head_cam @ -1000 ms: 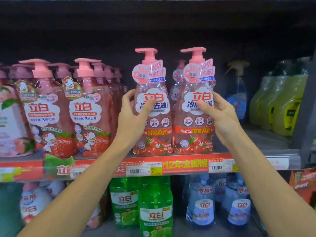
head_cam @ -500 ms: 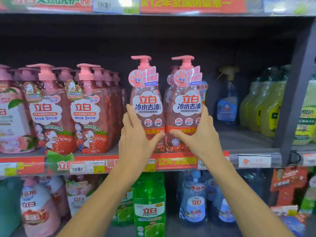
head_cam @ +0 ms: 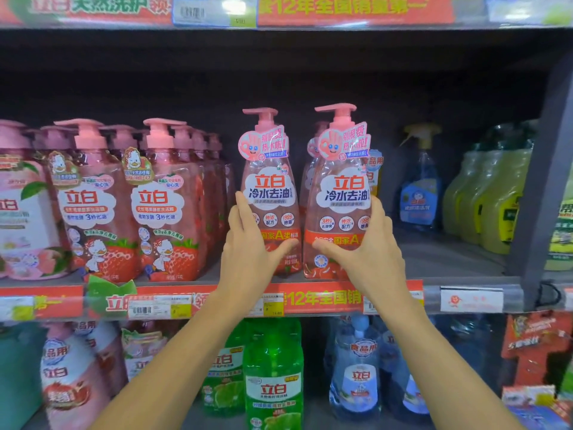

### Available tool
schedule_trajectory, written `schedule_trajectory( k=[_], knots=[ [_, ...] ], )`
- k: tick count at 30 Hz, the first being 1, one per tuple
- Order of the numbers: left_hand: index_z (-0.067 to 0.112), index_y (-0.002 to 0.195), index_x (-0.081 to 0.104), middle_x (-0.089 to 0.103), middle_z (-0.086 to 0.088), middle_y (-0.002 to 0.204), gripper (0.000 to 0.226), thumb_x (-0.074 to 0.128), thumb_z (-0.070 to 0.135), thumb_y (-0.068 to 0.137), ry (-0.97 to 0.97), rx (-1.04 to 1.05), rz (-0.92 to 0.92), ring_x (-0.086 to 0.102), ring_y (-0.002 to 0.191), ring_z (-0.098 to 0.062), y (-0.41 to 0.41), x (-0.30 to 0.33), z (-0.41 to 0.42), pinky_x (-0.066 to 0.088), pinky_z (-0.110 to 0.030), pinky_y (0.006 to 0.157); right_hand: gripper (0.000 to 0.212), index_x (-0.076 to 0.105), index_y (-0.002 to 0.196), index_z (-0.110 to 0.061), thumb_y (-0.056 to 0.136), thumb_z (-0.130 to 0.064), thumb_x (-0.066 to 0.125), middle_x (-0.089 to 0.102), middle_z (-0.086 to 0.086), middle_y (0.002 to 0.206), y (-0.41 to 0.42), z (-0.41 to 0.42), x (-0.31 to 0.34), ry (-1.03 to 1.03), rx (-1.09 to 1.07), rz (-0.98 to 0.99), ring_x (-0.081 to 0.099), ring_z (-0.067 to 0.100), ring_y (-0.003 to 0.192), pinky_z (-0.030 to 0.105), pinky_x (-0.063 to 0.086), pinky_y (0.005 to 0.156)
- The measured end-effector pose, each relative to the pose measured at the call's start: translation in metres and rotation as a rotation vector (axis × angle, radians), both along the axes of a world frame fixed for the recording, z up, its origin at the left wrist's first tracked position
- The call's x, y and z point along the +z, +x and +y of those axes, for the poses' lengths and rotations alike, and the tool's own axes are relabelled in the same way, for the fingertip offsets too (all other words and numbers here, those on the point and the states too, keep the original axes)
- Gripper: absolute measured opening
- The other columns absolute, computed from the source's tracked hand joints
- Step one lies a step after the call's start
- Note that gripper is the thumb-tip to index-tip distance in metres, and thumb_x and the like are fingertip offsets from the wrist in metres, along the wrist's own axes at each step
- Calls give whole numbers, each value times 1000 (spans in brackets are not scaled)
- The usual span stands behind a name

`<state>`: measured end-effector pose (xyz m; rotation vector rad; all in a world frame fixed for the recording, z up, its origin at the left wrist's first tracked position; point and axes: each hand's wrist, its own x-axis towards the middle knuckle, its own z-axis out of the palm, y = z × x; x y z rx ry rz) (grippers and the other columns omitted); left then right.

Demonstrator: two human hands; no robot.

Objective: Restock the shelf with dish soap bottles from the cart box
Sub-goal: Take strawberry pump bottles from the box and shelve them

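Note:
Two pink pump dish soap bottles stand side by side at the front of the middle shelf. My left hand holds the lower body of the left bottle, fingers up its left side and thumb across the front. Mirroring it, my right hand holds the right bottle, fingers on its right side and thumb across the red band. More bottles of the same kind stand behind them, mostly hidden. The cart box is out of view.
Rows of strawberry-label pink bottles fill the shelf to the left. A bare stretch of shelf lies to the right, with a blue spray bottle and yellow-green bottles further back. A grey upright bounds the bay.
Both hands have slid from the middle of the bottles down to their lower bodies. The two bottles have moved slightly further back on the shelf, and my view has tilted upward.

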<state>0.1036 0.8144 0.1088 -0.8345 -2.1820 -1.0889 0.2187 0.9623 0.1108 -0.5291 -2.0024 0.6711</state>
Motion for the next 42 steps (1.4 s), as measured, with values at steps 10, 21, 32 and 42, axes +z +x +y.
schedule_trajectory(
  k=[10, 21, 32, 42],
  knots=[
    [10, 153, -17, 11, -16, 158, 122, 76, 43, 81, -81, -29, -146, 36, 137, -40, -32, 22, 23, 34, -51, 108, 115, 17, 152, -35, 62, -66, 82, 43, -4, 142, -1, 2, -4, -27, 23, 26, 49, 22, 131, 54, 49, 98],
    [13, 153, -17, 12, -16, 158, 124, 78, 43, 79, -101, -20, -164, 36, 137, -42, -49, 23, 32, 34, -53, 110, 116, 17, 153, -32, 63, -60, 85, 41, -3, 145, -3, 11, -2, -45, 55, 20, 48, 21, 132, 54, 47, 103],
    [16, 155, -11, 21, -14, 158, 125, 81, 46, 75, -141, 30, -192, 40, 136, -41, -60, 27, 27, 37, -52, 108, 116, 15, 154, -25, 67, -55, 85, 38, 2, 149, -2, 9, 7, -8, 68, -62, 45, 25, 134, 51, 45, 105],
    [16, 147, 37, 46, -9, 145, 65, 46, 56, 96, -449, 85, 11, 50, 126, -35, -29, 0, -7, 44, -46, 101, 100, 31, 133, -18, 62, -57, 88, 51, 5, 139, 11, 6, 19, -36, 10, -153, 55, 28, 125, 50, 49, 99]
  ],
)
